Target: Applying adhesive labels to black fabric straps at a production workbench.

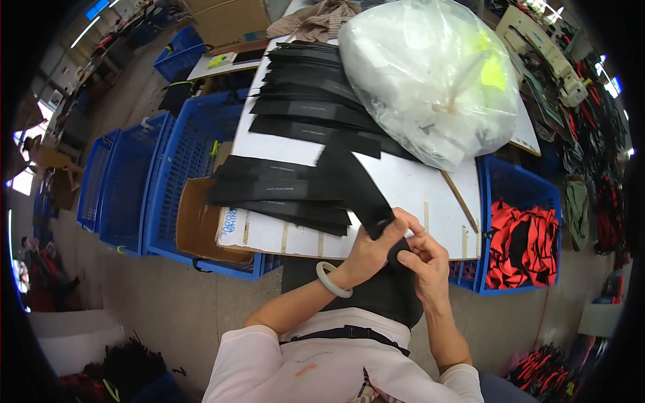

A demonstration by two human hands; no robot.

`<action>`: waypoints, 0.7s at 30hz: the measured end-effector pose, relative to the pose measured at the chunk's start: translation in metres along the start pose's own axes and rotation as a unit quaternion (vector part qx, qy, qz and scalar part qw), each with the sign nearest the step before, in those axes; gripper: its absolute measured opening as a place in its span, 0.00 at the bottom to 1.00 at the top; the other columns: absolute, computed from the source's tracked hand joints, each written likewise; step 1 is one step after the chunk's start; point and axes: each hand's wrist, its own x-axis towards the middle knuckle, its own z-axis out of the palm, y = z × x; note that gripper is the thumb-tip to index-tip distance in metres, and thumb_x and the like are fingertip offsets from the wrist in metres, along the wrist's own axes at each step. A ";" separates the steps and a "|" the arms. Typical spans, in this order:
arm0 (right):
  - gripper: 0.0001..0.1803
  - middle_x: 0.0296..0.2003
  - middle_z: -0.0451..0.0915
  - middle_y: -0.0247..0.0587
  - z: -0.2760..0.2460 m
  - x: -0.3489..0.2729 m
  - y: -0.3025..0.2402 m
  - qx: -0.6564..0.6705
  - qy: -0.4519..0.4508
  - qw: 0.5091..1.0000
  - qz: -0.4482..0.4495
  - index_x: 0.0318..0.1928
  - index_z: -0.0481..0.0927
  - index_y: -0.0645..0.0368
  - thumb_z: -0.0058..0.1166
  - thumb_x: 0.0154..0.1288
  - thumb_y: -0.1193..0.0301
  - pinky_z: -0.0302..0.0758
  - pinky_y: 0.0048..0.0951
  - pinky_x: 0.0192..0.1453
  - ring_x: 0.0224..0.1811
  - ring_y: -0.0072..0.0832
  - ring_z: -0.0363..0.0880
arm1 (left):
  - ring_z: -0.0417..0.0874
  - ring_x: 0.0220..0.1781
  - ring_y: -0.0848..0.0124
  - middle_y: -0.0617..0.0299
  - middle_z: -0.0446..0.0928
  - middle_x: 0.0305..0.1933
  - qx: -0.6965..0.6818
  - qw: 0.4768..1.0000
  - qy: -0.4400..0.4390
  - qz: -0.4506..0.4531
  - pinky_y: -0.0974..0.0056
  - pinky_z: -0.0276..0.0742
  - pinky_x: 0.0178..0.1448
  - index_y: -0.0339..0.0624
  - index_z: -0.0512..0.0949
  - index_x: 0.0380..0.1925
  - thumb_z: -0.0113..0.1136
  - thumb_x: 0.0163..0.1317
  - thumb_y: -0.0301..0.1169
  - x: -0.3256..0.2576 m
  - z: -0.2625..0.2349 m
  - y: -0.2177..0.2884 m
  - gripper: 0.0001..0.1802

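Your left hand (pixel 368 254) and right hand (pixel 422 260) both pinch the near end of a black fabric strip (pixel 349 178), fingers pressed together on it, at the white table's (pixel 410 185) front edge. Farther out lie stacked black strips (pixel 279 191) and a clear plastic bag (pixel 430 74).

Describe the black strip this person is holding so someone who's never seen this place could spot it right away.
Start at the white worktable with the big clear plastic bag on top. Rows of flat black fabric pieces lie spread across it. The held black strip is the only one lifted off the surface, running diagonally down to the table's near edge, where the left hand and right hand pinch its end.
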 end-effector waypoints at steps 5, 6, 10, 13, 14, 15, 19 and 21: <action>0.07 0.29 0.79 0.37 -0.035 0.011 -0.019 -0.334 0.060 0.918 -0.205 0.33 0.80 0.66 0.63 0.53 0.81 0.72 0.22 0.38 0.33 0.22 0.77 | 0.78 0.49 0.71 0.58 0.78 0.45 0.172 0.985 -0.003 -0.022 0.69 0.74 0.53 0.35 0.74 0.52 0.62 0.62 0.29 -0.011 -0.018 0.005 0.19; 0.06 0.27 0.79 0.39 -0.038 0.015 -0.031 -0.348 0.039 0.918 -0.186 0.31 0.80 0.67 0.63 0.52 0.79 0.71 0.22 0.37 0.31 0.23 0.77 | 0.79 0.49 0.71 0.57 0.78 0.45 0.116 0.991 0.024 -0.057 0.69 0.74 0.53 0.34 0.74 0.51 0.62 0.61 0.27 -0.019 -0.024 0.005 0.19; 0.06 0.25 0.80 0.39 -0.059 0.019 -0.022 -0.349 -0.029 0.931 -0.100 0.31 0.81 0.67 0.64 0.53 0.77 0.71 0.23 0.35 0.29 0.23 0.78 | 0.81 0.44 0.72 0.55 0.80 0.41 0.041 0.991 0.093 -0.086 0.69 0.77 0.50 0.30 0.76 0.44 0.61 0.61 0.23 -0.021 -0.031 0.011 0.12; 0.07 0.25 0.80 0.40 -0.051 0.017 -0.019 -0.372 -0.055 0.923 -0.084 0.31 0.81 0.67 0.64 0.53 0.76 0.71 0.24 0.35 0.29 0.25 0.78 | 0.82 0.36 0.74 0.57 0.81 0.32 0.068 0.977 0.140 -0.143 0.70 0.78 0.44 0.30 0.78 0.35 0.61 0.61 0.24 -0.024 -0.034 0.013 0.06; 0.08 0.25 0.80 0.41 -0.044 0.017 -0.018 -0.403 -0.059 0.910 -0.071 0.31 0.81 0.67 0.64 0.53 0.74 0.71 0.25 0.35 0.29 0.26 0.78 | 0.82 0.32 0.75 0.58 0.81 0.27 0.087 0.972 0.156 -0.153 0.71 0.77 0.39 0.32 0.78 0.28 0.61 0.61 0.27 -0.024 -0.037 0.018 0.07; 0.09 0.25 0.80 0.41 -0.043 0.013 -0.020 -0.412 -0.061 0.908 -0.034 0.30 0.81 0.66 0.63 0.53 0.72 0.71 0.25 0.36 0.29 0.26 0.78 | 0.82 0.31 0.76 0.57 0.81 0.27 0.081 0.972 0.174 -0.139 0.72 0.76 0.35 0.33 0.79 0.27 0.62 0.60 0.29 -0.026 -0.032 0.017 0.09; 0.06 0.19 0.75 0.32 -0.050 0.000 -0.012 -0.391 -0.014 0.920 -0.040 0.24 0.78 0.67 0.61 0.49 0.76 0.63 0.22 0.28 0.24 0.17 0.69 | 0.77 0.23 0.81 0.64 0.77 0.19 0.048 0.975 0.172 -0.130 0.73 0.71 0.25 0.33 0.79 0.18 0.68 0.56 0.32 -0.019 -0.015 0.011 0.15; 0.06 0.18 0.71 0.31 -0.049 0.003 -0.003 -0.365 -0.022 0.929 -0.052 0.24 0.76 0.66 0.60 0.49 0.77 0.60 0.21 0.28 0.23 0.17 0.65 | 0.75 0.20 0.81 0.65 0.75 0.16 0.031 0.973 0.219 -0.067 0.73 0.68 0.23 0.33 0.78 0.19 0.67 0.57 0.33 -0.021 -0.014 -0.012 0.16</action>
